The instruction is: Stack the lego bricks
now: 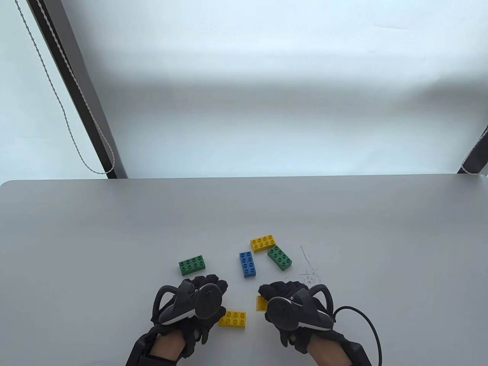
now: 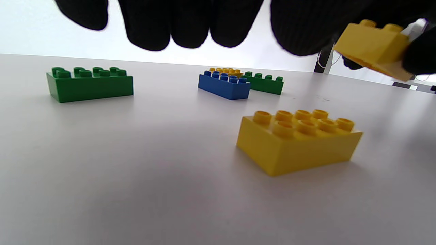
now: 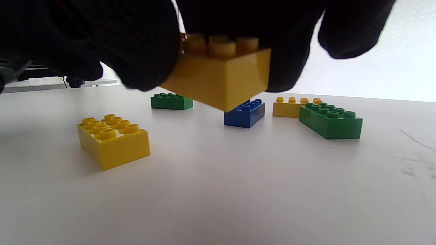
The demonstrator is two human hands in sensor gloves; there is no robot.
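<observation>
Yellow brick (image 3: 218, 73) held aloft by right hand (image 1: 295, 310), second yellow brick (image 1: 232, 319) just beside

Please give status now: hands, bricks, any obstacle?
Right hand holds a yellow brick off the table. Left hand empty, above the yellow brick on the table. Nothing between them.

Two hands in black knit sensor gloves
Left hand (image 1: 190, 305) and right hand (image 1: 295, 309) each carry a dark rounded tracker with a loop; bare wrist skin shows, and a black cable (image 1: 366, 324) trails rightward.
</observation>
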